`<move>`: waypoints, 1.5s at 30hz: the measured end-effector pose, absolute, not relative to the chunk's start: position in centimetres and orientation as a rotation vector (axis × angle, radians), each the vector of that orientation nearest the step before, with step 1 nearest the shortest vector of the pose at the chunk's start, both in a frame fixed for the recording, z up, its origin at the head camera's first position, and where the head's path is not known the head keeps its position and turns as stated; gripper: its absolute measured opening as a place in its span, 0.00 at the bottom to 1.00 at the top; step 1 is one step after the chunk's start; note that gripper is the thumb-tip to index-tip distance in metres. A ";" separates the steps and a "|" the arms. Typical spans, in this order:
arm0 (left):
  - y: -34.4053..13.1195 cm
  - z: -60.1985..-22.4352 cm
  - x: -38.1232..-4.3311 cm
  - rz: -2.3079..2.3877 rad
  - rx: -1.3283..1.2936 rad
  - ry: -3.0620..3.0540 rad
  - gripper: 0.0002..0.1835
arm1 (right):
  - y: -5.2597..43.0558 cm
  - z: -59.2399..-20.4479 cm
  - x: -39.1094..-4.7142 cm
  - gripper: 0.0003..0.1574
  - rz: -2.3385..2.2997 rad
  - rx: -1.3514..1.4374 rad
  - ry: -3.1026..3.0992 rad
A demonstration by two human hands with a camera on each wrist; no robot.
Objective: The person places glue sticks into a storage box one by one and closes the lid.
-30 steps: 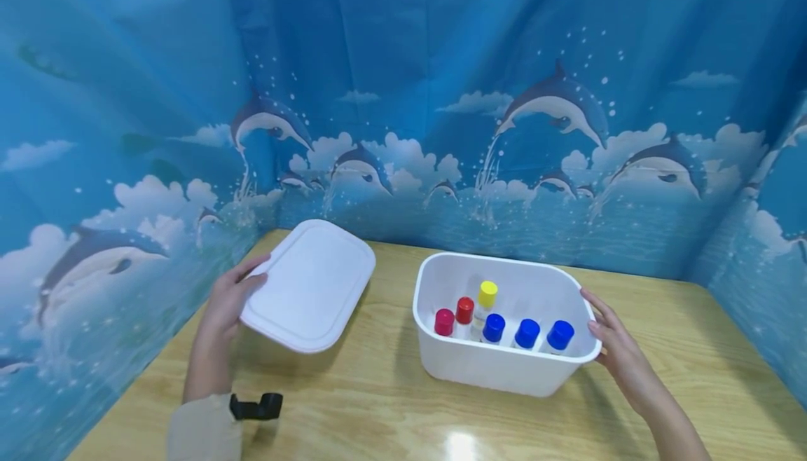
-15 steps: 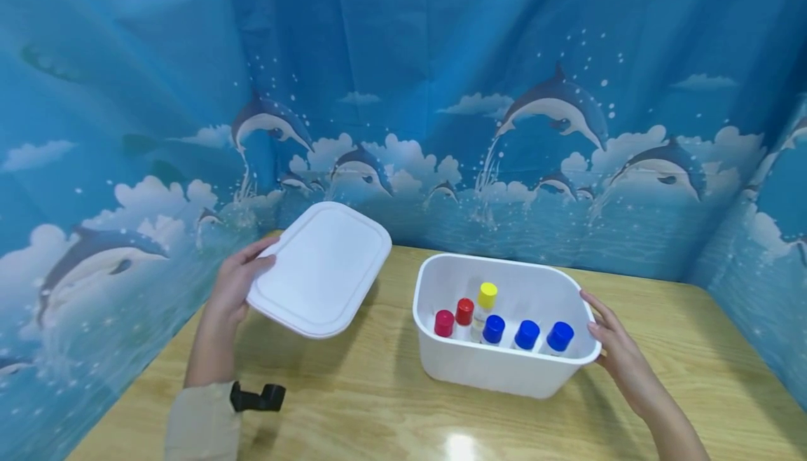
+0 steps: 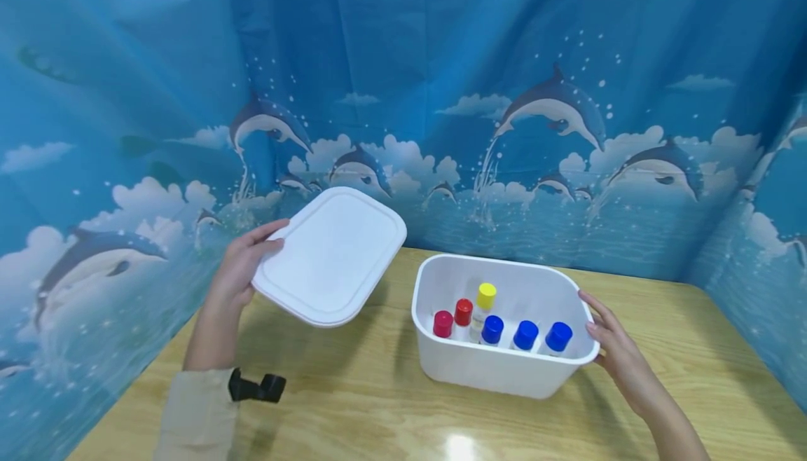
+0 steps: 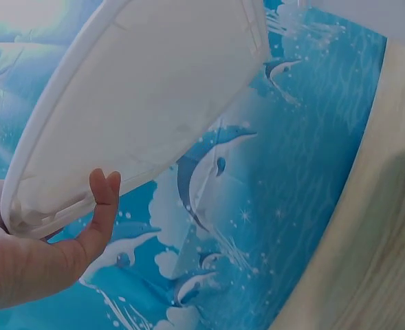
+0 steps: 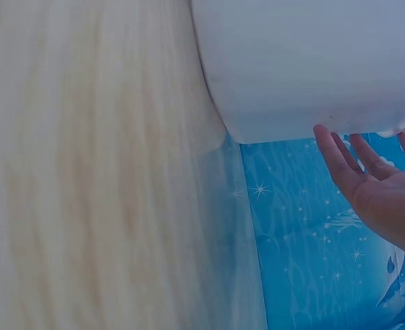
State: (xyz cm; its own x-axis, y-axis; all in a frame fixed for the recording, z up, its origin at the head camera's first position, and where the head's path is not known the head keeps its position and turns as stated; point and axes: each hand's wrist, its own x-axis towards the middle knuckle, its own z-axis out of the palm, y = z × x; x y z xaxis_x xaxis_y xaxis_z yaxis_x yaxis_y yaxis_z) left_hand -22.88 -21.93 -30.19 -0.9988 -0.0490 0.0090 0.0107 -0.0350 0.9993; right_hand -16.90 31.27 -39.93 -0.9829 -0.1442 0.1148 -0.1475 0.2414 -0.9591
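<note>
My left hand (image 3: pixel 242 265) grips a white lid (image 3: pixel 334 254) by its left edge, thumb on top, and holds it tilted above the table. In the left wrist view the lid's rimmed underside (image 4: pixel 140 89) faces the camera, with curled fingers (image 4: pixel 104 206) against it. To the right, a white plastic bin (image 3: pixel 492 363) stands uncovered on the table. Inside it are several small clear bottles: a yellow-capped one (image 3: pixel 486 297), two red caps (image 3: pixel 463 312) and several blue caps (image 3: pixel 525 335). My right hand (image 3: pixel 621 356) holds the bin's right rim; fingertips (image 5: pixel 324 134) meet its outer wall.
A wood-grain table (image 3: pixel 353 391) lies under everything. Blue dolphin-print curtains (image 3: pixel 403 97) close off the back and both sides. A black strap mount (image 3: pixel 257 386) sits on the left wrist, over a beige sleeve (image 3: pixel 197 412).
My left hand has raised the lid and moved it up and to the right, nearer the bin. The right hand and the bin with its bottles have stayed in place.
</note>
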 end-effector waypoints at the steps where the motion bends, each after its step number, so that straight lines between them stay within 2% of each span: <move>1: -21.8 -30.0 -22.9 -2.239 0.033 -2.151 0.26 | 31.3 -39.9 -16.9 0.31 1.915 0.296 -2.467; 13: -19.9 -28.5 -23.2 -2.354 -0.087 -2.123 0.25 | 31.4 -39.5 -16.7 0.30 1.863 0.410 -2.442; 21: -18.2 -28.3 -24.0 -2.364 -0.165 -2.165 0.24 | 31.5 -36.6 -17.2 0.30 1.625 0.384 -2.569; 27: -16.7 -28.2 -24.2 -2.427 -0.239 -2.158 0.24 | 30.2 -32.7 -18.6 0.36 1.541 0.419 -2.667; 32: -15.3 -28.2 -24.5 -2.416 -0.261 -2.193 0.24 | 28.3 -30.6 -20.0 0.36 1.509 0.517 -2.701; 45: -12.0 -28.0 -24.8 -2.453 -0.373 -2.228 0.22 | 25.2 -29.6 -24.0 0.35 1.655 0.673 -2.761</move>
State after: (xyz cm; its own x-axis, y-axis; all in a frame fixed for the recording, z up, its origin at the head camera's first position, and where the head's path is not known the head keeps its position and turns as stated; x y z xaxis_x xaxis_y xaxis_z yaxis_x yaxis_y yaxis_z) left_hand -24.81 -11.99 -27.99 -0.9567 0.2891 0.0345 0.0067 -0.0967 0.9953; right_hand -24.00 25.24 -29.56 -0.9059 -0.4154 0.0820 -0.2680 0.4127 -0.8705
